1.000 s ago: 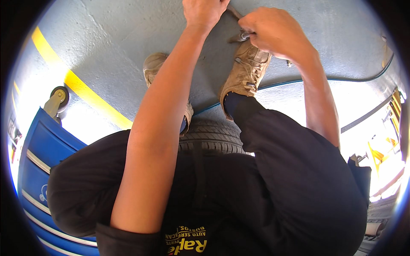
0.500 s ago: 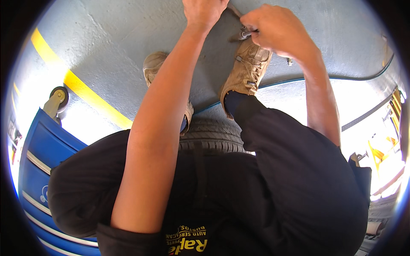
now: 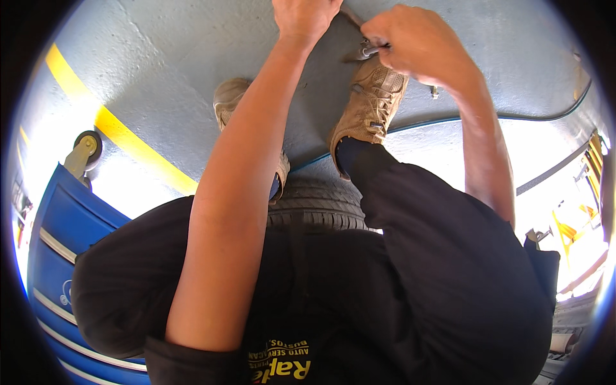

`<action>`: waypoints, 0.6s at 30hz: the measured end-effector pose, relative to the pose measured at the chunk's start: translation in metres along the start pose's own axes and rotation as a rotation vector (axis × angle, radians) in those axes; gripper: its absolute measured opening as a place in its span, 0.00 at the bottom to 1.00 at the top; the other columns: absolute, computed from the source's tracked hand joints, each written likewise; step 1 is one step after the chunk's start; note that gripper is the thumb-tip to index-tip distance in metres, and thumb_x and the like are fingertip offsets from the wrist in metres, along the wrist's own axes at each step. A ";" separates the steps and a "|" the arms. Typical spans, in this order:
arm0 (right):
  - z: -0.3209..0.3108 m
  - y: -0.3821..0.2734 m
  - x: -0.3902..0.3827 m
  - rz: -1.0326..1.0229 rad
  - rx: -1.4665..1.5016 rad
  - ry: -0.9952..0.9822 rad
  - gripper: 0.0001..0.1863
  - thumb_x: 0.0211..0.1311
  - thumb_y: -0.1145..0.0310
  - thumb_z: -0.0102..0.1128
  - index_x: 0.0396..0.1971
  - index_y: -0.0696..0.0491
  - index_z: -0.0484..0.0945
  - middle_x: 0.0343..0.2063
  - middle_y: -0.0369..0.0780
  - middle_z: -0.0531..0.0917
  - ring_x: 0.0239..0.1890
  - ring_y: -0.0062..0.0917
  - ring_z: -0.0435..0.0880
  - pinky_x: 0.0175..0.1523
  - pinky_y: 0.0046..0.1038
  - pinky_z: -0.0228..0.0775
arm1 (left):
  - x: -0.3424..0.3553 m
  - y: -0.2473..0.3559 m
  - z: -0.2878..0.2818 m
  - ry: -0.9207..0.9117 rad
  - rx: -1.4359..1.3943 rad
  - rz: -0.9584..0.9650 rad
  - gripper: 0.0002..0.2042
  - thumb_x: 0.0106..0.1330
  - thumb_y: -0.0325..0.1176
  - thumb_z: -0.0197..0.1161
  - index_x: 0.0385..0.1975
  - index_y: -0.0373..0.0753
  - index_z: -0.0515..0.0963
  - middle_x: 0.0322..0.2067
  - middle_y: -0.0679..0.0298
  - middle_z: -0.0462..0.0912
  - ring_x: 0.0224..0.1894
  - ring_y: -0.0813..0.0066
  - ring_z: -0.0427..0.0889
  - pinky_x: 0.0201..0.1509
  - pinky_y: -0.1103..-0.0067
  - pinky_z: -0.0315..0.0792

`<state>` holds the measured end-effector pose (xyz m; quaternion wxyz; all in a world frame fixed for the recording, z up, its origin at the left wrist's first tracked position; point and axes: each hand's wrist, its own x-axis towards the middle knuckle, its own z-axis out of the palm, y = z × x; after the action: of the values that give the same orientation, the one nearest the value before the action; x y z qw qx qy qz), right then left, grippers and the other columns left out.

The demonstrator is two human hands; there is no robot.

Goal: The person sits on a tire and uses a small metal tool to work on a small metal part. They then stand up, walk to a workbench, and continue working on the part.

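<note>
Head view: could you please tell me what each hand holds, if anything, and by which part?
The right hand holds a metal tool behind its exposed end; whether the left hand holds anything cannot be told.

Blue drawer cabinet (image 3: 80,202), yellow stripe (image 3: 131,141)

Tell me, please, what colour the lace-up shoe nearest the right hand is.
The lace-up shoe is tan, showing best in the head view.

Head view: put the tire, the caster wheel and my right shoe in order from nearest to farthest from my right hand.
From your right hand:
1. Right shoe, just below it in the picture.
2. Tire, around the middle, lower down.
3. Caster wheel, far left, by the blue cabinet.
</note>
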<state>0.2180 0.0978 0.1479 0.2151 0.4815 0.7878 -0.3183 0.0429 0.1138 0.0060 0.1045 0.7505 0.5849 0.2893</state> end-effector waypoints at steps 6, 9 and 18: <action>0.019 0.004 0.000 -0.112 -0.023 0.144 0.04 0.56 0.71 0.68 0.29 0.53 0.83 0.24 0.42 0.85 0.29 0.45 0.86 0.39 0.49 0.75 | 0.001 0.002 0.002 0.009 -0.021 0.023 0.08 0.69 0.39 0.75 0.37 0.43 0.88 0.39 0.62 0.88 0.46 0.53 0.84 0.47 0.60 0.83; 0.016 0.002 -0.002 -0.051 -0.013 0.060 0.04 0.56 0.70 0.69 0.28 0.52 0.82 0.24 0.42 0.85 0.28 0.43 0.86 0.38 0.48 0.75 | -0.002 0.002 0.001 0.003 -0.023 0.002 0.07 0.69 0.39 0.75 0.37 0.43 0.88 0.39 0.62 0.88 0.46 0.53 0.84 0.48 0.60 0.83; 0.039 0.010 -0.007 -0.097 0.016 0.286 0.04 0.55 0.71 0.68 0.30 0.52 0.83 0.27 0.44 0.88 0.32 0.44 0.89 0.38 0.48 0.76 | 0.001 0.005 0.005 0.038 -0.020 0.029 0.07 0.69 0.39 0.75 0.36 0.44 0.88 0.38 0.62 0.88 0.46 0.52 0.84 0.48 0.60 0.83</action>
<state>0.2314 0.0697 0.1217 0.0811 0.4849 0.8302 -0.2627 0.0499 0.1145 0.0054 0.0967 0.7523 0.5730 0.3105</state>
